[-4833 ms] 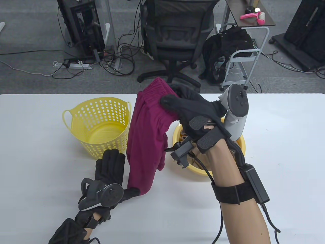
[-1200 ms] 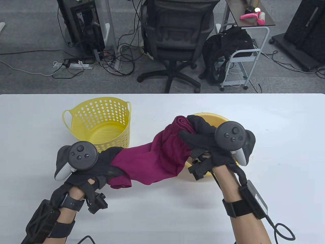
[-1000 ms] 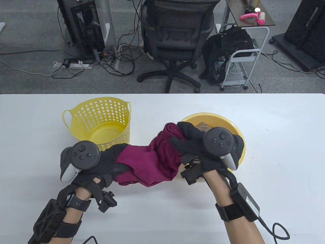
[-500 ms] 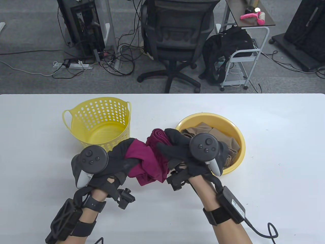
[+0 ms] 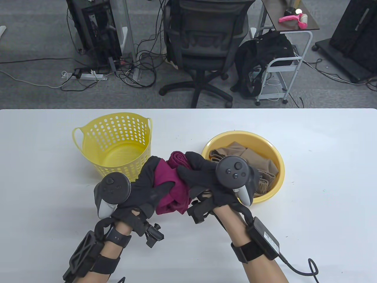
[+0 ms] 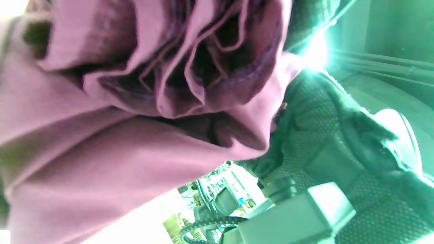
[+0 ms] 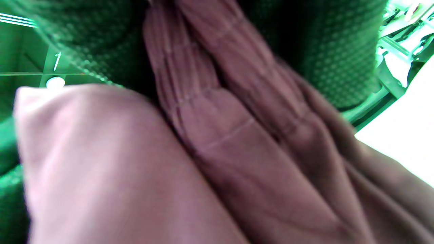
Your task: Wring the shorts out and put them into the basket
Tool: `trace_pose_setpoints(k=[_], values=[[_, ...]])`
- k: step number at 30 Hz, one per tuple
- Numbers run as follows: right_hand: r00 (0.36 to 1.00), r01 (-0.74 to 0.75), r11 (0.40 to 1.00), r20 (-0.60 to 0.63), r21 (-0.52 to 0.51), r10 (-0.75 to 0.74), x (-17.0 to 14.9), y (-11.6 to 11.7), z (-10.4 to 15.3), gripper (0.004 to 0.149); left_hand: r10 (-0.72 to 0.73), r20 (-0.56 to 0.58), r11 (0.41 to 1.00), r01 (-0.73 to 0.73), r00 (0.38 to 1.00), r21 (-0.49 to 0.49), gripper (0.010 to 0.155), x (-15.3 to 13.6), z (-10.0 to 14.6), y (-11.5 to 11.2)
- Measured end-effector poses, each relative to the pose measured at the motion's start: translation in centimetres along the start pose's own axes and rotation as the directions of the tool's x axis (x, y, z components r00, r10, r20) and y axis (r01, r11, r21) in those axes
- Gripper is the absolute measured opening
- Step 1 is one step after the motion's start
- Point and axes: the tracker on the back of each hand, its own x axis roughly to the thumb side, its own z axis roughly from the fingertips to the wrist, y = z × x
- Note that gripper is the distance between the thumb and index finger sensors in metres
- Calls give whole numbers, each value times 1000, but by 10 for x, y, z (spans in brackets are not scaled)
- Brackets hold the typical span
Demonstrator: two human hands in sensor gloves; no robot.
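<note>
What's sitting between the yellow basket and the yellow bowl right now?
In the table view, the bunched magenta shorts, gripped by the left hand and right hand, lie between basket and bowl.

From above, the light on my table (image 5: 324, 165) is even and bright, the shadows under my hands soft and faint, and straight lines bow a little toward the frame's edges. My wrist cameras are poorer — both carry a green cast. The left one has a white flare at upper right and a blown-out lower middle; the right one blurs the shorts (image 7: 237, 152), lower right washed white.
</note>
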Motion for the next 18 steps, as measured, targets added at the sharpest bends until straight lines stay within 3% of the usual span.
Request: trace_pose_setpoints(k=[4, 10, 18], values=[[1000, 15, 1000, -6, 12, -15, 0, 1, 1, 58, 17, 40, 999, -16, 999, -34, 102, 1, -1, -4], [999, 47, 998, 6, 39, -47, 5, 7, 4, 58, -75, 71, 996, 78, 995, -41, 118, 7, -1, -8], [995, 62, 991, 71, 120, -71, 19, 18, 10, 57, -161, 68, 987, 160, 985, 20, 128, 13, 2, -8]])
